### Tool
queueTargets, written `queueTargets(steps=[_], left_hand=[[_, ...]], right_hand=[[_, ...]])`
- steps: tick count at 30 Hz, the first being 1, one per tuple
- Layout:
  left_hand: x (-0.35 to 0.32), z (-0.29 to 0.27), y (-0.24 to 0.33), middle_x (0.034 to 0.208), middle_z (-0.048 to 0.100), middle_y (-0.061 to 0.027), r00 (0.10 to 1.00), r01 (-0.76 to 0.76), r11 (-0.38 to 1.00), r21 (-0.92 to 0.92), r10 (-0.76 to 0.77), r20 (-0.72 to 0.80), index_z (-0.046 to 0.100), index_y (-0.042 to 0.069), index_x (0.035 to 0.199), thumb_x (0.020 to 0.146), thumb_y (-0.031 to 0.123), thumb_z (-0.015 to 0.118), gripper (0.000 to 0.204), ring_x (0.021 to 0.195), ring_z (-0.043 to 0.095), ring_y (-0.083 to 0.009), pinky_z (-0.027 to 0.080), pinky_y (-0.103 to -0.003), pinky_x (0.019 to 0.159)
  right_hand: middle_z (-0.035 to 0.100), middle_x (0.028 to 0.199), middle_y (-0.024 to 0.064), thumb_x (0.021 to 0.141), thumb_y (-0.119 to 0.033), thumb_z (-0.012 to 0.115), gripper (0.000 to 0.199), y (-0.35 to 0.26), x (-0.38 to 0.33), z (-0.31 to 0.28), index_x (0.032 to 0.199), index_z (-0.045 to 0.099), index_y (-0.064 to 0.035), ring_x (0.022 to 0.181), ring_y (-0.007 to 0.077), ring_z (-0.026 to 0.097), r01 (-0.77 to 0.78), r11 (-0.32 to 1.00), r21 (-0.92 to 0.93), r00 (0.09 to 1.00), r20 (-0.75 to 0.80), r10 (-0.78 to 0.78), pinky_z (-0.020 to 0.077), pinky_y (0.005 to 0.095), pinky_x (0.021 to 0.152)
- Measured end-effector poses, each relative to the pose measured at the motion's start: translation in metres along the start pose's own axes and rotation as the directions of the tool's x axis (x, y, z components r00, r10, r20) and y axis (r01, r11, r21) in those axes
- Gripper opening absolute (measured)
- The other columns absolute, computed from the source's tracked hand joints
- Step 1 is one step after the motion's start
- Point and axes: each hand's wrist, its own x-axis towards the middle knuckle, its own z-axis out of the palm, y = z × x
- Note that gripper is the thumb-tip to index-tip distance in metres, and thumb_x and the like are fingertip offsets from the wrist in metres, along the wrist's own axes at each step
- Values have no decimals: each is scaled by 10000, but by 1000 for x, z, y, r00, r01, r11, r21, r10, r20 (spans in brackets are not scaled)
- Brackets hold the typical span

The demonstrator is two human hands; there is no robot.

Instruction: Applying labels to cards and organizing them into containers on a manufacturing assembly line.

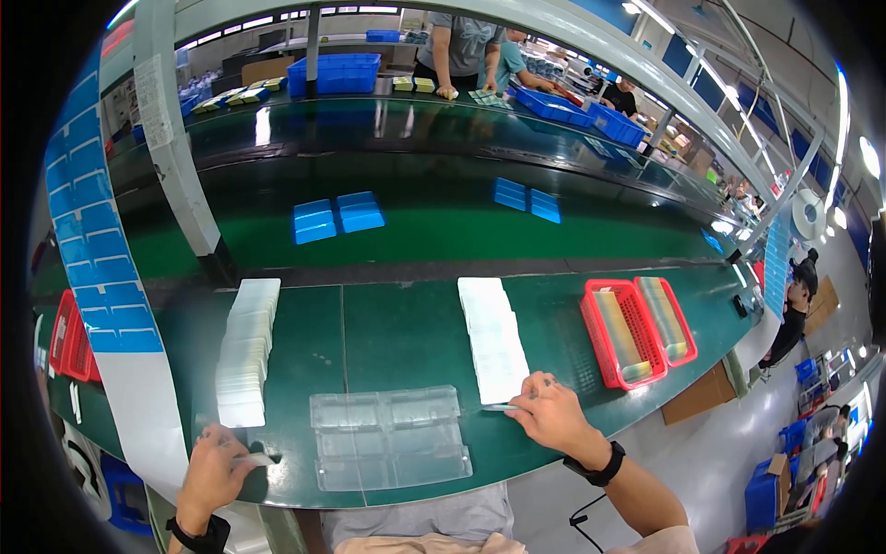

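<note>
My left hand is closed in a pinch on a thin white piece, which looks like a card seen nearly edge-on. Just beyond it lies a long overlapping row of white cards. My right hand pinches a thin white card at the near end of a second row of white cards. Between the hands, a clear plastic tray with several shallow compartments rests flat on the green table.
Two red baskets holding stacked yellowish cards stand at the right. Pairs of blue trays lie on the green conveyor beyond the table. A grey post and a hanging blue-and-white strip rise at the left. People work across the line.
</note>
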Motion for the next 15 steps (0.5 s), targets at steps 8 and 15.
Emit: queueTargets(steps=[8,15], left_hand=[[10,6,40,882,639,-180,841,434,-98,-896,-312,441,493,-22,1280,933,82,580,372,603,555,-223,435,-353,516],[33,33,62,912,677,-169,891,444,86,-892,-147,429,578,-85,1177,1097,243,351,407,642,594,-210,485,-349,564]], right_hand=[[659,864,115,1033,-135,544,232,-34,0,-6,1238,525,-27,606,186,566,-644,-459,612,678,735,29,403,303,514],[689,888,99,1075,-280,499,340,-63,20,10,1140,617,32,677,200,629,-678,-66,732,720,680,139,489,337,570]])
